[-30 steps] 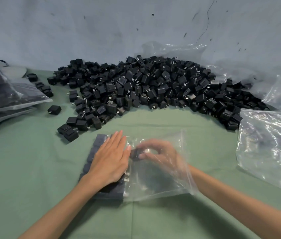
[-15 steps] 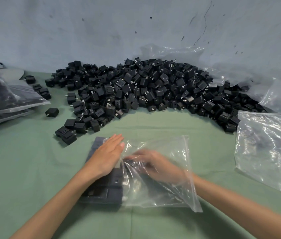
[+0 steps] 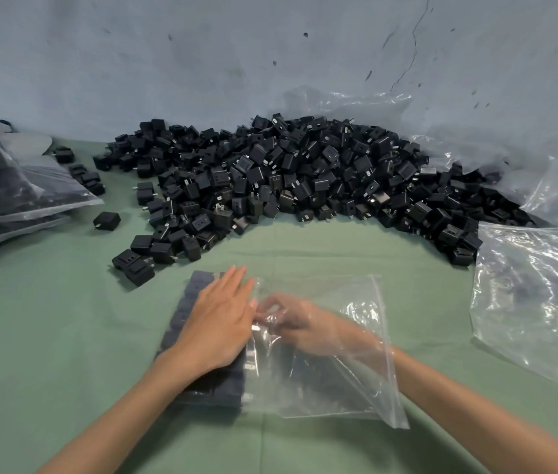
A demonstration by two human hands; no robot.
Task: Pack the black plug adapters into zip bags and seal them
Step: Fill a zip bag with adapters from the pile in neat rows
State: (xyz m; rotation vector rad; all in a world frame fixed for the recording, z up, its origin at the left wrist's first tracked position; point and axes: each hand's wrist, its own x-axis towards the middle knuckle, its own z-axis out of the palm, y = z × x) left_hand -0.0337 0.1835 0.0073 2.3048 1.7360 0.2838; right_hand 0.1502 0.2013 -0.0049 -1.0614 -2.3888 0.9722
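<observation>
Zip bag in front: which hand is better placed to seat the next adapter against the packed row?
Right, probably. The right hand is inside the zip bag, fingers at the row's edge; the left hand lies flat on the packed adapters, steadying them.

No readable text; any marks on the plug adapters (image 3: 270,172) seem too blurred

Adapter pile (image 3: 291,179) behind the bag (image 3: 332,350) on the table (image 3: 48,336); filled bags (image 3: 14,196) left, empty bags (image 3: 537,295) right.
</observation>
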